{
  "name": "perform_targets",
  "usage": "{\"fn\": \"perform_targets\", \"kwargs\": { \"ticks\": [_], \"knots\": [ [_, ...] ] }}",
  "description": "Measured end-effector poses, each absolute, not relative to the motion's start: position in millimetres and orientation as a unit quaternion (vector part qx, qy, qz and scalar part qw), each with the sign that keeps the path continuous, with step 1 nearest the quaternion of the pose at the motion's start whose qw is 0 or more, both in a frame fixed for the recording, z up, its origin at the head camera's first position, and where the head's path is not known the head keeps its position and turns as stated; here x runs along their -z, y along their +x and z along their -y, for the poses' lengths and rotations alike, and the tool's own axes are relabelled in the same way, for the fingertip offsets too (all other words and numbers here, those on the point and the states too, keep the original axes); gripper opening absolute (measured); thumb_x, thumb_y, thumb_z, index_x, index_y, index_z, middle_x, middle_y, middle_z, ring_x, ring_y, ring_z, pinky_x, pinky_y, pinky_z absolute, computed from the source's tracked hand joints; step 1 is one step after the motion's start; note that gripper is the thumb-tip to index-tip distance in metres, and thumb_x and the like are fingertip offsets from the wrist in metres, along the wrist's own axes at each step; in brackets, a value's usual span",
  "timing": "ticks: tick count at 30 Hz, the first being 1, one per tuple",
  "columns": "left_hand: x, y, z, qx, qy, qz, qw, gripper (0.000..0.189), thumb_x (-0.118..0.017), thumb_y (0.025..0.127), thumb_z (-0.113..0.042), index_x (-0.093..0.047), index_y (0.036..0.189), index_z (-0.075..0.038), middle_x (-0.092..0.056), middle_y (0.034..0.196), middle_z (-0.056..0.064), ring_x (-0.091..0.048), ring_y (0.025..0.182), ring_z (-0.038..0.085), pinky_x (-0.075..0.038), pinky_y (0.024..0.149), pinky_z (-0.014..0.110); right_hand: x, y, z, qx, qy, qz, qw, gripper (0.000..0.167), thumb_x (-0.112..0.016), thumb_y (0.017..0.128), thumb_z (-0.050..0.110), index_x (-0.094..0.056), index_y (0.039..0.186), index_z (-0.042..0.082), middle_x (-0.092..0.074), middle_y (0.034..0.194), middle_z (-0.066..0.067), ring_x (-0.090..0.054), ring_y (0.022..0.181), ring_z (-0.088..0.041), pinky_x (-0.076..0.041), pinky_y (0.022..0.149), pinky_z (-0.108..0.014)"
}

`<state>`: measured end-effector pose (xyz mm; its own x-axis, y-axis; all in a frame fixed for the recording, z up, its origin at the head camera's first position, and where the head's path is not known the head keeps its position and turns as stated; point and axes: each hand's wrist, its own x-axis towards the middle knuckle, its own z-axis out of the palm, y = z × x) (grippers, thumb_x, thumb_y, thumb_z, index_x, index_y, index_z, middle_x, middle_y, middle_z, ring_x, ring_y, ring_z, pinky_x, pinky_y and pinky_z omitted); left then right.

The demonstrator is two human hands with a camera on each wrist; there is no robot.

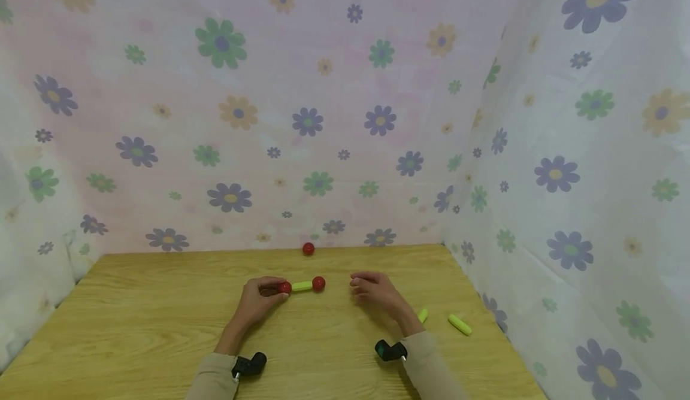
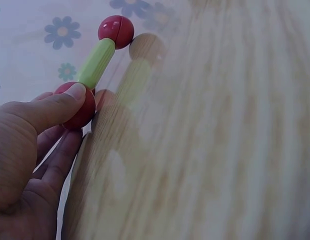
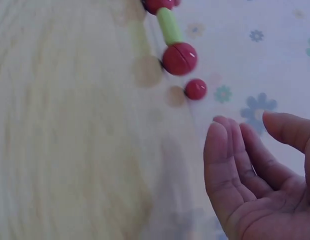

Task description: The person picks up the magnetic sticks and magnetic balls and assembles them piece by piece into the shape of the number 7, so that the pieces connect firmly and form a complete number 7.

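Centrally, on the wood-grain bench [image 1: 162, 328]: one yellow-green rod [image 1: 302, 286], a red ball at each end, the left-end ball [image 1: 284, 288] and the right-end ball [image 1: 318, 283]. Left hand [image 1: 259, 298]: thumb and fingers clamped on the left-end ball. Right hand [image 1: 380, 292]: clear of the right-end ball, fingers lightly bent and close together, thumb apart. Loose ball [image 1: 308, 248]: red, near the far edge. Spare rods: one whole [image 1: 460, 324], one partly hidden behind the right wrist. Right wrist camera [image 1: 390, 350]: black, green mark, too small to read.
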<state>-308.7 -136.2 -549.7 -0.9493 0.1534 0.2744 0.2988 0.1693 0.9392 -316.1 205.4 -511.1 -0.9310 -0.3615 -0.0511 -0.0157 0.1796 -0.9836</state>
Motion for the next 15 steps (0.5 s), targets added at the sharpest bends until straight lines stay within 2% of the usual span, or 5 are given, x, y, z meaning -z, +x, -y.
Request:
{"fn": "perform_targets", "kwargs": {
  "ticks": [3,7,11,15],
  "knots": [
    [551.4,-310.1,137.4,0.626,-0.161,0.761,0.058,0.032,-0.080,0.086,-0.001,-0.073,0.116,0.005,-0.072,0.111,0.024,-0.073,0.099,0.030,-0.059,0.083,0.021,501.2,-311.8,-225.7,0.598,-0.150,-0.773,0.148,0.051,-0.051,0.109,0.024,-0.047,0.143,-0.014,-0.058,0.130,-0.033,-0.064,0.116,-0.042,-0.057,0.098,-0.045],
    [554.4,-311.9,138.2,0.628,-0.174,0.757,0.058,0.033,-0.079,0.087,-0.002,-0.072,0.118,0.007,-0.071,0.113,0.025,-0.072,0.100,0.033,-0.059,0.084,0.022,488.4,-303.9,-253.7,0.556,-0.174,-0.797,0.159,0.049,-0.049,0.110,0.024,-0.049,0.139,-0.015,-0.059,0.126,-0.035,-0.061,0.116,-0.048,-0.055,0.100,-0.050],
    [555.3,-312.0,138.3,0.630,-0.172,0.755,0.056,0.034,-0.080,0.086,-0.002,-0.072,0.118,0.006,-0.071,0.113,0.025,-0.072,0.100,0.033,-0.059,0.083,0.021,477.2,-293.4,-279.4,0.511,-0.179,-0.824,0.165,0.046,-0.050,0.109,0.024,-0.055,0.132,-0.016,-0.061,0.121,-0.034,-0.064,0.109,-0.046,-0.058,0.094,-0.048],
    [554.8,-311.1,138.4,0.633,-0.172,0.753,0.056,0.034,-0.079,0.087,-0.002,-0.072,0.119,0.007,-0.071,0.114,0.026,-0.073,0.100,0.031,-0.059,0.083,0.022,470.6,-283.0,-300.1,0.478,-0.166,-0.845,0.173,0.039,-0.052,0.108,0.023,-0.062,0.120,-0.013,-0.066,0.108,-0.027,-0.068,0.095,-0.036,-0.060,0.080,-0.041]
  ]
}}
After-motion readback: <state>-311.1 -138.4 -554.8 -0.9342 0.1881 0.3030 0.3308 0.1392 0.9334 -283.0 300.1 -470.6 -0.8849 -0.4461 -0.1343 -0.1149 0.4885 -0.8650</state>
